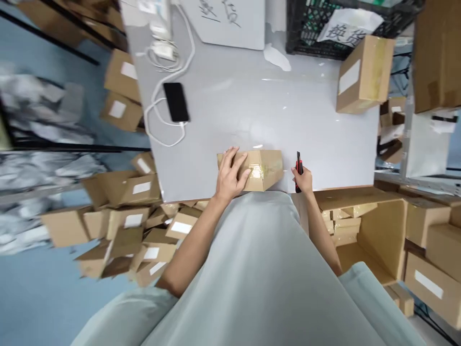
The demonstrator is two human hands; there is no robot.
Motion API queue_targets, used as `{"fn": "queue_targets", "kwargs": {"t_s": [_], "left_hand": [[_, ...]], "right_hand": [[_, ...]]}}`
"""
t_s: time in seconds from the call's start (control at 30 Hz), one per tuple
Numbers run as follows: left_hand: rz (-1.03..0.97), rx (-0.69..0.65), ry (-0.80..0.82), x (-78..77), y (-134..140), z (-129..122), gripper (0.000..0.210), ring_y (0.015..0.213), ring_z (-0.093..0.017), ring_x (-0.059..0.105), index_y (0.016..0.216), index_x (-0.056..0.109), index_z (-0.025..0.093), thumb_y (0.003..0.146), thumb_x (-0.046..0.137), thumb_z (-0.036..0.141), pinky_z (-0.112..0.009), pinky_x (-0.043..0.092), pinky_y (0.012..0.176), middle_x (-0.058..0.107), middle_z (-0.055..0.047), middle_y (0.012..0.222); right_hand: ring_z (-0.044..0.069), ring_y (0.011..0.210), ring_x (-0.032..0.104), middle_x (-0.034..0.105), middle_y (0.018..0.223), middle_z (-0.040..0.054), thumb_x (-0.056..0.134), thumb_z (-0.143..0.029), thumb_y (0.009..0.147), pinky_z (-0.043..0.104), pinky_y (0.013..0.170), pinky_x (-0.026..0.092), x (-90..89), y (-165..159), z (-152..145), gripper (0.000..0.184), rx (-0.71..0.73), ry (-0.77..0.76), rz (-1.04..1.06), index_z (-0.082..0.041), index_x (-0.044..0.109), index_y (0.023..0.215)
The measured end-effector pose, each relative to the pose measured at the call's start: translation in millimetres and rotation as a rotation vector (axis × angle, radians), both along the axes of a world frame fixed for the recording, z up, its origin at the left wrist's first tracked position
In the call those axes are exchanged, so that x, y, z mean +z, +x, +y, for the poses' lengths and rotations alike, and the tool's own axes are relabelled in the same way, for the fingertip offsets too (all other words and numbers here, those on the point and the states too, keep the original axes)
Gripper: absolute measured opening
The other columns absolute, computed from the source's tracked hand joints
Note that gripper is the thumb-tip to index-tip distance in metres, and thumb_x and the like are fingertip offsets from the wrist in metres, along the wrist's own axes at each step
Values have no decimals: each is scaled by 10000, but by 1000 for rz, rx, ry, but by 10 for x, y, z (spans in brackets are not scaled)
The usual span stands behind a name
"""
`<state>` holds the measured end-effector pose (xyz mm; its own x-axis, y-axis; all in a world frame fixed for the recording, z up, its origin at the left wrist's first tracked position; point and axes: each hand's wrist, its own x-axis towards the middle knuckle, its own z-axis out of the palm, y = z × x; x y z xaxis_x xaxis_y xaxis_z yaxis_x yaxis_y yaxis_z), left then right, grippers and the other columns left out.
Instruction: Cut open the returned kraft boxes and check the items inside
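Left hand [230,178] on a taped, brown cardboard box [271,168]; right hand [305,180] around a slim red-and-black utility knife [299,167].
The box lies at the near edge of a pale grey table [234,105]; the left hand spreads loosely over its left part, while the right is curled closed around the knife.

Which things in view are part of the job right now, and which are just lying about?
Part of the job:
- Taped carton, under the left hand
- Red-and-black cutter, held in the right hand

Lying about:
- Phone
- Labelled box, table's right side
- Black crate
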<state>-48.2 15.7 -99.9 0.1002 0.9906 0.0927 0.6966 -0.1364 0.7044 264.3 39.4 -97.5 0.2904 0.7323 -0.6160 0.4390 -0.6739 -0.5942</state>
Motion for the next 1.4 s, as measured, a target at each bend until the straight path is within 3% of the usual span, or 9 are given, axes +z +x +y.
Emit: {"fn": "queue_targets", "kwargs": {"t_s": [0.13,0.23,0.4,0.57,0.83,0.97,1.1,1.23,1.4], "left_hand": [[78,109,-37,-29,-432,-182,667,1698,-389,376,1624,626,280,1131,406,672,-664,312,1374,464,-190,1766],[107,269,-111,-50,-637,-343,725,1667,-375,425,1641,619,258,1127,382,712,-610,370,1357,450,-207,1760],[-7,477,-324,-151,-754,-545,827,1535,-308,598,1657,601,250,1126,258,783,-541,446,1320,649,-182,1605],[-180,377,-466,-325,-548,-462,891,1554,-286,597,1649,589,203,1126,162,785,-516,447,1325,658,-169,1631],[-316,155,-545,-594,86,-17,841,1601,-293,553,1684,551,200,1144,154,709,-498,417,1355,585,-116,1716],[-352,86,-576,-659,114,59,819,1625,-299,524,1684,557,201,1146,191,698,-495,392,1370,572,-107,1728],[-340,61,-520,-598,-39,54,803,1601,-313,541,1712,519,193,1145,258,698,-525,399,1356,588,-157,1704],[-369,21,-375,-399,-133,98,831,1634,-321,484,1770,419,251,1101,450,744,-506,461,1311,491,-169,1760],[-348,-136,-306,-313,-114,202,745,1708,-372,349,1674,559,264,1037,657,639,-565,383,1367,372,-167,1818]], "right_hand": [[155,507,599,592,536,-59,840,-665,790,248,508,442,-353,-243,126,484,-18,-62,290,-224,651,846],[147,528,610,626,557,-49,881,-691,715,238,504,445,-372,-417,122,545,5,-62,421,-209,682,873],[154,523,619,630,554,-45,883,-705,725,254,518,471,-275,-566,130,551,96,4,422,-207,685,851],[170,547,616,640,556,-23,815,-700,796,280,575,506,-73,-395,206,508,165,110,238,-229,632,744],[177,563,606,635,584,-35,782,-715,785,288,595,503,241,155,199,522,76,120,-47,-207,686,855],[167,565,595,623,629,-38,781,-758,756,289,592,497,250,224,175,581,32,152,-51,-199,679,880],[188,602,653,691,714,1,718,-759,850,296,651,526,361,182,180,594,81,163,-218,-178,724,973],[233,772,749,816,967,103,506,-678,1066,294,740,540,674,-40,189,595,274,219,-453,-161,735,1254],[278,1097,780,830,1299,135,430,-448,1183,301,876,515,1127,-597,275,458,879,123,-532,-213,698,1471]]}}
